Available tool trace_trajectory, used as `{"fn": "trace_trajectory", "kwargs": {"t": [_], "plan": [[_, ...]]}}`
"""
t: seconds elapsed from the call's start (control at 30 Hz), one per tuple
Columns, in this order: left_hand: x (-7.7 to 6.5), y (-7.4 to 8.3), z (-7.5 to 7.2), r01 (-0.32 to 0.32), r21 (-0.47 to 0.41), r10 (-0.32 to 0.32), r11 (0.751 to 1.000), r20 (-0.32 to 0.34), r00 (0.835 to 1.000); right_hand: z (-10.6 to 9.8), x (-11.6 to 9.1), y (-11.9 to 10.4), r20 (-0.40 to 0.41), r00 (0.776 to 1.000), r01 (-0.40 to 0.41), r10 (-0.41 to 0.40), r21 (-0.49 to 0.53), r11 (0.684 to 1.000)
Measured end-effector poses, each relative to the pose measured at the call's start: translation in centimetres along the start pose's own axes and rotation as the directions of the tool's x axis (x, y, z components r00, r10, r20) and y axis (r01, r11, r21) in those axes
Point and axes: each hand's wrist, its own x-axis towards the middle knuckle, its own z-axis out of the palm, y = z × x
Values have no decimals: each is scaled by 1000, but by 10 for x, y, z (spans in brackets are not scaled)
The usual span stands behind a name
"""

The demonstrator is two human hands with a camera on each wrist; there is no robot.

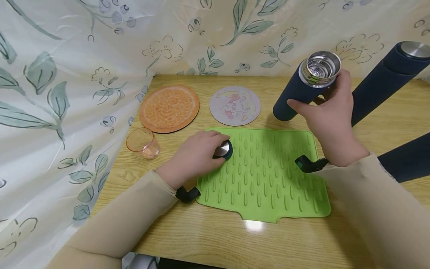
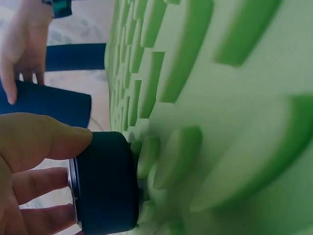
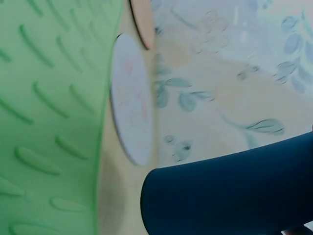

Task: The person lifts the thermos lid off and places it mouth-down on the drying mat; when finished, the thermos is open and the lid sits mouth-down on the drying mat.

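Observation:
My left hand holds a small navy lid with a silver top between thumb and fingers, at the left part of a ribbed green mat. In the left wrist view the lid has its dark underside against or just over the mat's ridges. Behind the mat's right back corner, my right hand grips an uncapped navy thermos bottle; a perforated steel strainer shows inside its mouth. Whether the bottle's base touches the table, I cannot tell.
A capped navy bottle stands right of my right hand; another dark blue cylinder enters at the right edge. An orange-slice round mat, a pale round mat and an orange-tinted glass are at the left and back. Floral cloth hangs behind.

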Motion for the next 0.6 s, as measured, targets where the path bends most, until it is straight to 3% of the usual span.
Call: {"fn": "trace_trajectory", "kwargs": {"t": [0.13, 0.27, 0.6], "plan": [[5, -1, 2, 4, 16, -4, 1000, 25, 1000, 10, 12, 13, 25, 999, -42, 43, -15, 999], [6, -2, 4, 17, 16, -18, 1000, 50, 999, 17, 16, 23, 21, 999, -32, 33, -19, 999], [8, -6, 5, 13, -8, -13, 1000, 68, 998, 27, 22, 29, 45, 997, -58, 61, -68, 996]]}}
